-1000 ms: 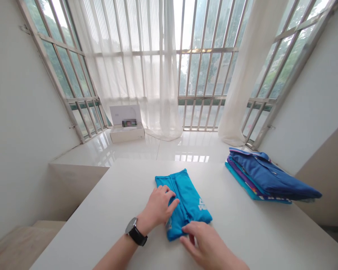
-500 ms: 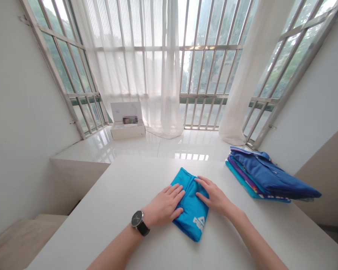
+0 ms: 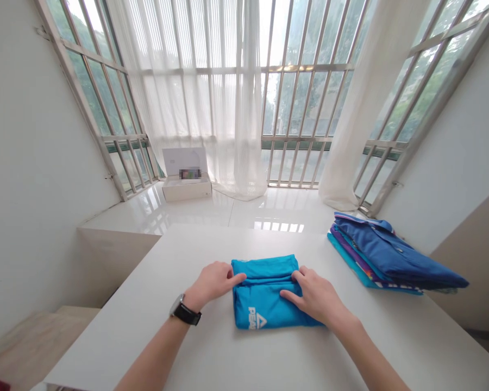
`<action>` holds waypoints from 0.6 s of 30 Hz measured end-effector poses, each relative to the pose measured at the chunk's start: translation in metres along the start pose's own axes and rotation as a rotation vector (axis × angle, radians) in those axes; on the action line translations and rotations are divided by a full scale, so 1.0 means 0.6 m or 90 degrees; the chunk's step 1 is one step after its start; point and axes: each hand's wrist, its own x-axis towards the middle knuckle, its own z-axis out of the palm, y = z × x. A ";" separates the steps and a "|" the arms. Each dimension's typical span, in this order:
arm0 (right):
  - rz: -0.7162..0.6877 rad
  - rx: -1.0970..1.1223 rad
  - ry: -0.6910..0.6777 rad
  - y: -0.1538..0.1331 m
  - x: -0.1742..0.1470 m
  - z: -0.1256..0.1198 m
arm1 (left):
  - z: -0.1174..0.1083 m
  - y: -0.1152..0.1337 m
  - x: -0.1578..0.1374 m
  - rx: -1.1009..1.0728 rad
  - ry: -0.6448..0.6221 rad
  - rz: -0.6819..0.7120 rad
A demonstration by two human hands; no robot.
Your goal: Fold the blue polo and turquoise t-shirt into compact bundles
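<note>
A folded bright blue garment (image 3: 269, 298) lies flat on the white table, with a white triangular logo and lettering near its lower left corner. Across its upper part runs a fold line. My left hand (image 3: 212, 281) pinches its left edge, the thumb on top and the other fingers tucked at the side, partly hidden. A dark-faced watch with a black strap (image 3: 185, 310) is on the left wrist. On the garment's right part rests my right hand (image 3: 314, 293), thumb and forefinger apart on the cloth.
A stack of folded clothes (image 3: 391, 255), dark blue on top, sits at the table's right side. Behind the white table (image 3: 146, 315) is a glossy sill with an open white box (image 3: 186, 189), sheer curtains (image 3: 244, 108) and barred windows.
The blue garment has turned clockwise, from slanting to lying broadside, its logo now at lower left. My left hand has moved from flat on top to the left edge.
</note>
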 end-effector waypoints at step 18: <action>-0.105 0.176 -0.020 0.007 -0.002 0.013 | 0.025 0.031 -0.012 -0.094 -0.055 0.102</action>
